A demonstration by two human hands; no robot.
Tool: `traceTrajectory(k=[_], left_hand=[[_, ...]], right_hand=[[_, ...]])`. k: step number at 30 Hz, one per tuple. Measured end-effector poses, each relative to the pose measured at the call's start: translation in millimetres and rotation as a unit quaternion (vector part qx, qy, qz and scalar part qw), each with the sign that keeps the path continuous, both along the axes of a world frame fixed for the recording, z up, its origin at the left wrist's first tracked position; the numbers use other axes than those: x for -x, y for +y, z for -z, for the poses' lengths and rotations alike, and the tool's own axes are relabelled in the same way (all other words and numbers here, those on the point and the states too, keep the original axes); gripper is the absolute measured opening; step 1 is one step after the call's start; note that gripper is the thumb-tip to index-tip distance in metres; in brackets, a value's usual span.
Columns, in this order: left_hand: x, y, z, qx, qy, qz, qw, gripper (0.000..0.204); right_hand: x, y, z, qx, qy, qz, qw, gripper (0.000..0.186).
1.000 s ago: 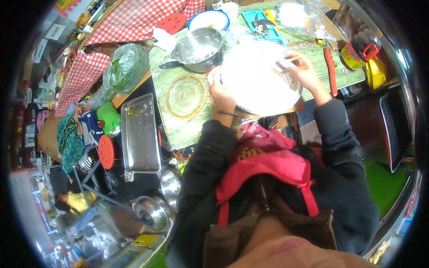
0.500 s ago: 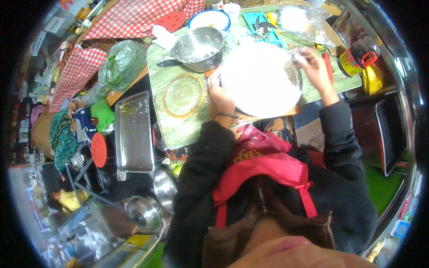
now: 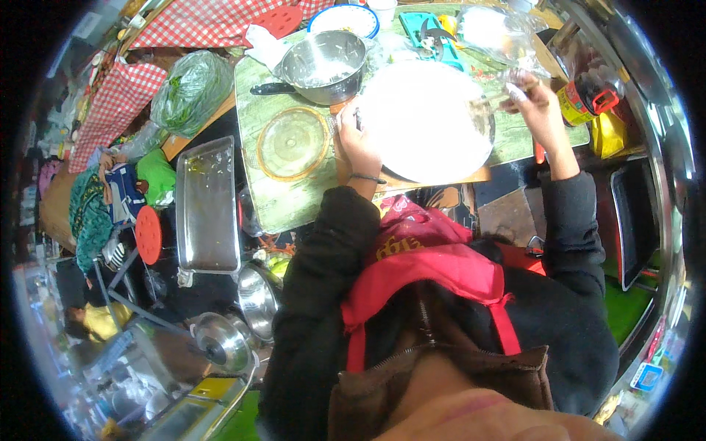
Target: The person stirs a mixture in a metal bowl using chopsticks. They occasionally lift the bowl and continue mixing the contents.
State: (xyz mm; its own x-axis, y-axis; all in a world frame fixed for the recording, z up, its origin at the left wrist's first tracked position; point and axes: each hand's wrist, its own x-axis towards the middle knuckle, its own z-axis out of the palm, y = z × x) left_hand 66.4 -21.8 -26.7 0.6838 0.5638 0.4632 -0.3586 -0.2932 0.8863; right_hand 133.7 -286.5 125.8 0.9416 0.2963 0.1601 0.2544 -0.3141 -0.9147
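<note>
A large round white object, washed out by glare, lies on a wooden board on the green table. My left hand grips its left rim. My right hand is closed, pinching something pale and blurred just beyond the right rim; I cannot make it out. To the left of the round object are a steel pot with a black handle and a round glass lid. A turquoise tray with a dark blade sits behind it, beside clear plastic bags.
A red-capped jar stands at the right. To the left are a bag of greens, a long metal tray, a red stool and steel bowls. A person in yellow is at the lower left.
My right hand has moved rightward from on the white round surface to beyond its rim, with the pale thing in it. My left hand stays on the left rim.
</note>
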Motion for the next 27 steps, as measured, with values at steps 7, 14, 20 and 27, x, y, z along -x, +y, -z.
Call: traceTrajectory(k=[7,14,20,27], left_hand=[[-3,0,4,0.002,0.005,-0.023,1.000,0.030],[4,-7,-11,0.102,-0.051,0.010,0.993,0.026],[7,-6,-21,0.026,-0.027,-0.031,0.999,0.029],[2,-2,-9,0.035,0.009,-0.035,0.999,0.028]], right_hand=[[43,24,20,-0.026,0.138,-0.058,0.988,0.019],[-4,69,23,-0.168,0.013,-0.024,0.985,0.021],[8,28,-6,-0.073,-0.021,-0.016,0.997,0.024],[60,36,-16,0.140,-0.192,-0.308,0.921,0.012]])
